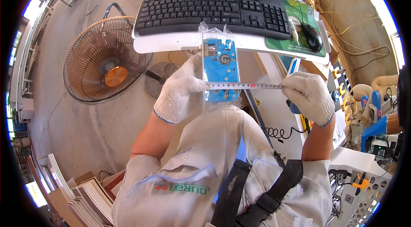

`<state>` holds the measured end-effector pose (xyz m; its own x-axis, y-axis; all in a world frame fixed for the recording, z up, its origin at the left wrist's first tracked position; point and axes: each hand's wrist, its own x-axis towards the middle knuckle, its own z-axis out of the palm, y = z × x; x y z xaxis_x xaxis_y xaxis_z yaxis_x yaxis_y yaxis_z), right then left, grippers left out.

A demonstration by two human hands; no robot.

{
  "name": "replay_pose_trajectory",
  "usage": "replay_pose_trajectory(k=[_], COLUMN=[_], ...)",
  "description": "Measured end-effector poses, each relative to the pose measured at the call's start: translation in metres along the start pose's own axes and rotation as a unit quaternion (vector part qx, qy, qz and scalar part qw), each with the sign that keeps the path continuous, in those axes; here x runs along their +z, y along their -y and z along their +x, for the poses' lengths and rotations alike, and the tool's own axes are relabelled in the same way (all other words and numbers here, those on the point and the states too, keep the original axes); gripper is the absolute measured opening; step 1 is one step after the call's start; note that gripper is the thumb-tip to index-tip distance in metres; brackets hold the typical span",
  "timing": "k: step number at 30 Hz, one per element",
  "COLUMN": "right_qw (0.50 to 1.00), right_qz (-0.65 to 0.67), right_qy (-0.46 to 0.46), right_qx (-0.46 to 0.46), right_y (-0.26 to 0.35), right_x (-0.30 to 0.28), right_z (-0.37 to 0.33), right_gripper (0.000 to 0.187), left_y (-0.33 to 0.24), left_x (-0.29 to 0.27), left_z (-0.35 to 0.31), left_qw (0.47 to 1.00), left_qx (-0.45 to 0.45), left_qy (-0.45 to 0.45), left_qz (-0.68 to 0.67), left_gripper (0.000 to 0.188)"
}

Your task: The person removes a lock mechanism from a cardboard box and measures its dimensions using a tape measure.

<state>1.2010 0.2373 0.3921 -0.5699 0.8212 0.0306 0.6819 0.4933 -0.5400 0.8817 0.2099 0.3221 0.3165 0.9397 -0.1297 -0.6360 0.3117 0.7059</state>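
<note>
In front of my chest is a flat blue lock case [221, 70] in a clear plastic bag. Its face carries a round hub and several small screws. My left hand [182, 88], in a white knit glove, is closed at the case's left edge, with thumb and fingers gripping it. A tape measure's blade [265, 86] runs straight across the lower part of the case, its left end by my left thumb. On the right, my gloved right hand [309, 94] pinches the blade. The tape's housing cannot be made out.
Beyond the case, a black keyboard [214, 11] and a black mouse [311, 37] on a green mouse pad [278, 45] occupy a white shelf [171, 43]. A wire-caged fan [105, 62] stands at left. Stacked panels [81, 199] lean at lower left; a coiled black cable [278, 132] hangs at right.
</note>
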Motion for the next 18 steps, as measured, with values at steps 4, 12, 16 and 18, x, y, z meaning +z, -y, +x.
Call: replay_pose_trajectory(k=[4, 12, 16, 18], right_qw=[1.000, 1.000, 1.000, 1.000], right_qz=[0.006, -0.017, -0.015, -0.012], right_qy=[0.007, 0.005, 0.005, 0.002], right_qx=[0.015, -0.003, -0.001, -0.003], right_y=[0.0004, -0.0041, -0.0034, -0.0010], right_x=[-0.0008, 0.0029, 0.0028, 0.0020], right_z=[0.0001, 0.0002, 0.0009, 0.0019], right_gripper=[0.017, 0.018, 0.019, 0.019], left_y=[-0.0011, -0.0022, -0.0037, -0.0033], left_x=[0.0006, 0.0021, 0.0035, 0.0016], left_z=[0.0032, -0.0018, -0.0022, -0.0024], left_qw=[1.000, 0.998, 0.999, 1.000], left_qx=[-0.013, -0.011, -0.003, 0.003], left_qy=[-0.025, -0.044, -0.036, -0.030], left_qz=[0.003, 0.032, 0.001, -0.002], left_gripper=[0.093, 0.094, 0.095, 0.095])
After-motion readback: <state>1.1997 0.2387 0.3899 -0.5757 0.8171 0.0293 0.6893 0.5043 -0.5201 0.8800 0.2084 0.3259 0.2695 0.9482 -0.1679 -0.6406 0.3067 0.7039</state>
